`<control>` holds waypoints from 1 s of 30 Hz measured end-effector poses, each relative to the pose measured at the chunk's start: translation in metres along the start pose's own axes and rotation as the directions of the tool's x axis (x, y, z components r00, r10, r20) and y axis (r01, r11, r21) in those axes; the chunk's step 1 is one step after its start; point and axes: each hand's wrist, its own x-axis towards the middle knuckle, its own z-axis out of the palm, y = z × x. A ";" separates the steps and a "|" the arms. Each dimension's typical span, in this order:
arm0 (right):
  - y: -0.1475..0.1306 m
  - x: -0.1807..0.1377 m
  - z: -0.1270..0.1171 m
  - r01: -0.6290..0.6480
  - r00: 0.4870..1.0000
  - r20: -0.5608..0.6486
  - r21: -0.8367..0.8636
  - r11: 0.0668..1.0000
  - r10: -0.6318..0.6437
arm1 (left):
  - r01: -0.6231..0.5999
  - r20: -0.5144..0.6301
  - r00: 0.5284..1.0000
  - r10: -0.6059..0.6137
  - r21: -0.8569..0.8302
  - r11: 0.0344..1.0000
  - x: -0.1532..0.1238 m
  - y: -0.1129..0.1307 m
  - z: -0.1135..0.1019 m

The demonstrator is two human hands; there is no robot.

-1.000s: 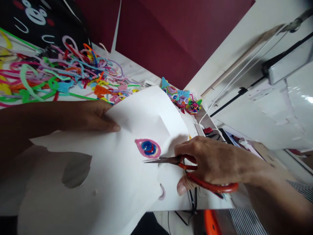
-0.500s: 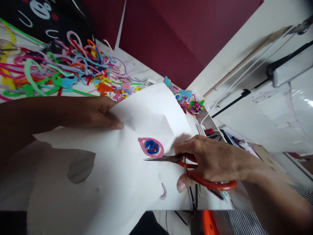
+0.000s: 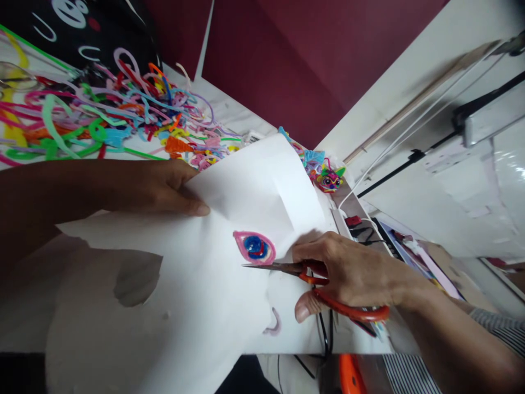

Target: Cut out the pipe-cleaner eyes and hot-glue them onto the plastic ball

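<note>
A large white sheet of paper (image 3: 197, 284) spans the middle of the view, with a cut-out hole at its left. My left hand (image 3: 176, 191) pinches its upper edge between thumb and fingers. On the sheet is a drawn eye (image 3: 254, 248), pink-rimmed with a blue centre. My right hand (image 3: 344, 271) grips orange-handled scissors (image 3: 287, 267), thumb and fingers in the loops. The dark blades lie along the eye's lower edge, tips pointing left and nearly together. Below them a small purple curved mark (image 3: 274, 322) shows.
Tangled colourful pipe cleaners (image 3: 102, 115) cover the table's back left, before a black bag (image 3: 82, 33). Colourful craft figures (image 3: 328, 178) stand behind the paper. Black cables (image 3: 326, 328) hang at the front edge. An orange object (image 3: 350, 372) is below.
The scissor blades have closed somewhat along the eye's lower edge, and the handles have drawn slightly nearer each other. My left hand keeps its hold on the paper.
</note>
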 end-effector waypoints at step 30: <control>0.004 0.002 0.017 -0.069 0.996 -0.054 0.053 0.996 0.071 | -0.051 0.144 0.989 0.043 0.049 0.997 0.016 -0.008 -0.014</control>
